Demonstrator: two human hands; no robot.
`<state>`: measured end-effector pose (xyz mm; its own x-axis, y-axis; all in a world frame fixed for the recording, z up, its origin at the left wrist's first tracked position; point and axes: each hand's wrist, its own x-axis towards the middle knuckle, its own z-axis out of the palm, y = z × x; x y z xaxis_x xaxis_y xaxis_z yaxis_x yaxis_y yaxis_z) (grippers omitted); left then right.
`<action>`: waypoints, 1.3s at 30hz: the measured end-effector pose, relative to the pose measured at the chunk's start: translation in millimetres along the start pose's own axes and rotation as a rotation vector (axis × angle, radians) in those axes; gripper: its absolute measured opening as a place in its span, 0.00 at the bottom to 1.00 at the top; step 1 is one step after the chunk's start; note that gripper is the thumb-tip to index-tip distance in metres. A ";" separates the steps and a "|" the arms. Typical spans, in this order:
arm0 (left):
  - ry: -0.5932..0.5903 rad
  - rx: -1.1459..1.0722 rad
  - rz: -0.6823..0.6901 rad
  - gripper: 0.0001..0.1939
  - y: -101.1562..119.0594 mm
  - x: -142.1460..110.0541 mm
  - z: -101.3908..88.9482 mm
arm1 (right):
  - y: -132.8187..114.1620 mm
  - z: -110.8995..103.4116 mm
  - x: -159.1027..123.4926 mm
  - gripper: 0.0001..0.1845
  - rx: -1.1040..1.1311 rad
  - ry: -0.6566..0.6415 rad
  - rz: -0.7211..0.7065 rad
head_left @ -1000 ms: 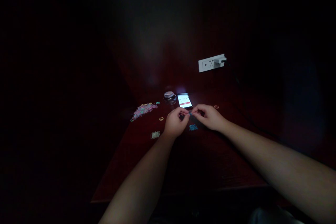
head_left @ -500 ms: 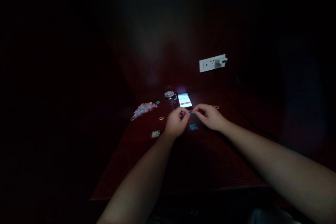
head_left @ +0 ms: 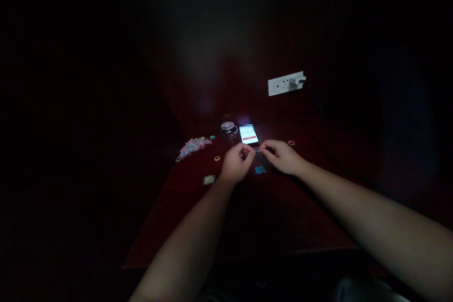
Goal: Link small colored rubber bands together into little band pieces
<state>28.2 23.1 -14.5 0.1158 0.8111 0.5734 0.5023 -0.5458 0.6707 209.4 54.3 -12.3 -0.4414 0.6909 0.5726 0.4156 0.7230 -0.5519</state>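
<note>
My left hand [head_left: 236, 164] and my right hand [head_left: 283, 158] are close together over the dark red table, thumbs and fingertips pinched. Between them stretches a small blue elastic hair tie [head_left: 257, 151], its ends hidden in the fingers. Just below lies a little heap of blue hair ties [head_left: 260, 170]. To the left of my left hand is a bunch of pale yellow hair ties [head_left: 208, 180], with a single yellow hair tie [head_left: 217, 158] above it. Farther left spreads a larger mixed pile of hair ties [head_left: 194, 148], mostly pink.
A lit phone [head_left: 249, 135] lies just beyond my hands, beside a clear lidded jar [head_left: 229, 131]. An orange hair tie [head_left: 291, 143] rests to the right. On the wall is a white socket [head_left: 279, 86] with a plug and dark cable. The room is very dark.
My hands stay almost in place, still pinching the blue hair tie. The whole view has shifted very slightly; nothing on the table has visibly moved.
</note>
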 end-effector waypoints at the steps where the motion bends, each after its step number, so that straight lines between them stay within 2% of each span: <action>1: 0.001 -0.002 -0.004 0.05 0.0 0.0 -0.2 | 0.3 0.1 0.3 0.11 -0.001 -0.001 -0.001; 7: -0.001 -0.033 -0.032 0.06 0.7 0.0 0.0 | -1.7 -0.2 -1.4 0.07 0.089 -0.020 0.019; 13: -0.017 -0.037 -0.029 0.05 3.3 -0.5 1.0 | -8.4 0.9 -2.9 0.16 0.199 -0.018 -0.010; 19: -0.031 -0.035 -0.029 0.06 1.3 -0.8 1.2 | -7.5 -0.1 -0.6 0.06 0.121 0.001 -0.054; 39: -0.029 -0.032 -0.027 0.06 1.9 -0.3 0.2 | -5.5 -2.7 -0.4 0.09 0.065 -0.023 -0.052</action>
<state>29.3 21.9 -13.5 0.1276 0.8313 0.5410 0.4781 -0.5294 0.7008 209.4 50.0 -7.9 -0.4796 0.6514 0.5880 0.3396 0.7556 -0.5601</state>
